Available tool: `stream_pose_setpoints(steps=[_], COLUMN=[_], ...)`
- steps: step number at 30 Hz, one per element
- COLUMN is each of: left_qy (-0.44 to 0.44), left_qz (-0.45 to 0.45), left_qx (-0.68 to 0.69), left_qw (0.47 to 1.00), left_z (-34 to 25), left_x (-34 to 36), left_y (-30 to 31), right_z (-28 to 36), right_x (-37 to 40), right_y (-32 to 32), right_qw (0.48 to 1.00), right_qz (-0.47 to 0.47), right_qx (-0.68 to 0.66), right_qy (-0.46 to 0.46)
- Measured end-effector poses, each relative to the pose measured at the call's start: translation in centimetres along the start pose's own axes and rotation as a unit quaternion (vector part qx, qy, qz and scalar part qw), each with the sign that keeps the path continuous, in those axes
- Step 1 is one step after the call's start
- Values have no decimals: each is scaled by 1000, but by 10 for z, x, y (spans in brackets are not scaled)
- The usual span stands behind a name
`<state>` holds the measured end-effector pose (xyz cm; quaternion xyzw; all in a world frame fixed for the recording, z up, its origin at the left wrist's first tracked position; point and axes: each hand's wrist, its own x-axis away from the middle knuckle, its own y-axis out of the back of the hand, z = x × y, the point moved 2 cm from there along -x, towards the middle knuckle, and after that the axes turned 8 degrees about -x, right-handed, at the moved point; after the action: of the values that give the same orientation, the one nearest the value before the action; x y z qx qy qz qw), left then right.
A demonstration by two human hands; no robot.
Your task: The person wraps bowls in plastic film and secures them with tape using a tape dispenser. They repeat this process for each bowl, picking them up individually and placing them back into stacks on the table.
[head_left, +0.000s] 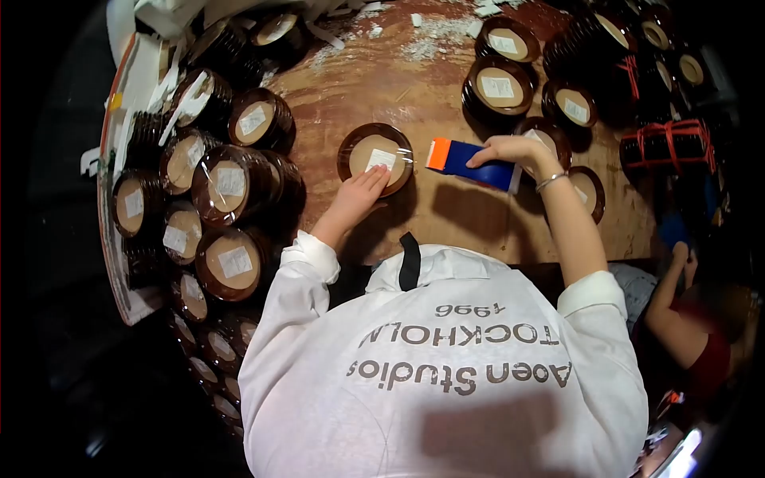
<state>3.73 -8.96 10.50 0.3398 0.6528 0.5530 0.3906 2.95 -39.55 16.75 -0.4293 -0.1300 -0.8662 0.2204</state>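
A stack of glossy brown dishes point(345, 153) stands at the middle of the table, wrapped in clear film with a tan round on top. My left hand point(362, 197) lies on it, fingers stretched over the lower part of a white label point(381, 159). Just to the right, my right hand point(510, 151) grips a flat blue-and-orange box point(460, 158), thumb on its upper face. The box is held above the table, its orange end towards the dishes. What is inside it cannot be seen.
Many labelled dish stacks point(231, 183) crowd the left side. More stacks point(498, 86) stand at the back right, and others point(586, 191) lie behind my right wrist. Red string binds a bundle point(669, 147). White scraps point(438, 40) litter the far table. Another person's arm point(673, 311) shows at right.
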Motion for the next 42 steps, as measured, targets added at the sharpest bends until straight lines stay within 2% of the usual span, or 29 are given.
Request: stream_pose_setpoints(steps=[3,7,9,11,15,18,20,21,22,23,24,25,26,27,28,29,31,32,34,36,38,40,41,42], left_qy=[-17,-24,-32,-37,-68,-66,-50,-53,-17,19,8,-4,-61,-99,-108,-96,-104,-103,-96,-99,-101,-47,-20,-21], left_qz=[14,37,40,42,66,96,112,85,79,73,38,2,-32,-3,65,65,146,146,290,309,331,279,252,252], left_qx=[8,20,30,34,24,5,-37,-47,-51,-53,-44,-36,-37,-84,-158,-256,-333,-331,-468,-485,-500,-541,-559,-558], left_qw=[1000,999,998,998,995,993,992,994,995,996,998,999,997,992,979,960,926,927,830,812,793,792,790,790], left_z=[5,8,9,8,16,19,15,11,5,-4,-16,-26,-38,-57,-75,-86,-89,-88,-79,-74,-71,-62,-60,-61], left_x=[-4,-7,-6,-6,-9,-6,-3,-1,1,3,7,10,9,4,-6,-15,-26,-30,-34,-35,-29,-23,-20,-19], left_y=[5,9,7,8,17,18,16,17,21,25,24,19,10,9,10,1,-29,-43,-68,-81,-99,-126,-136,-136], right_z=[-39,-82,-101,-109,-138,-122,-129,-126,-116,-106,-97,-91,-86,-84,-87,-86,-86,-87,-62,-46,-27,-15,-14,-11], right_x=[0,7,18,42,73,52,12,-1,-4,-6,-8,-14,-23,-32,-46,-55,-78,-96,-82,-91,-88,-96,-102,-105], right_y=[-21,-52,-60,-63,-53,-55,-60,-65,-73,-80,-85,-86,-88,-90,-93,-94,-94,-95,-98,-100,-103,-103,-104,-104], right_qw=[997,958,954,952,986,997,996,994,994,987,976,977,981,984,980,980,982,985,989,993,989,978,978,971], right_qz=[-21,28,37,-3,-44,-52,-57,-59,-58,-44,-31,-32,-23,-14,5,7,26,40,19,4,6,7,7,-2], right_qx=[-80,-281,-295,-283,-160,-55,-73,-93,-93,-145,-196,-195,-177,-158,-180,-178,-163,-145,-99,12,55,151,149,187], right_qy=[8,52,38,117,-14,-14,-7,-1,0,-42,-84,-82,-78,-75,-84,-86,-89,-87,-105,-118,-136,-142,-143,-146])
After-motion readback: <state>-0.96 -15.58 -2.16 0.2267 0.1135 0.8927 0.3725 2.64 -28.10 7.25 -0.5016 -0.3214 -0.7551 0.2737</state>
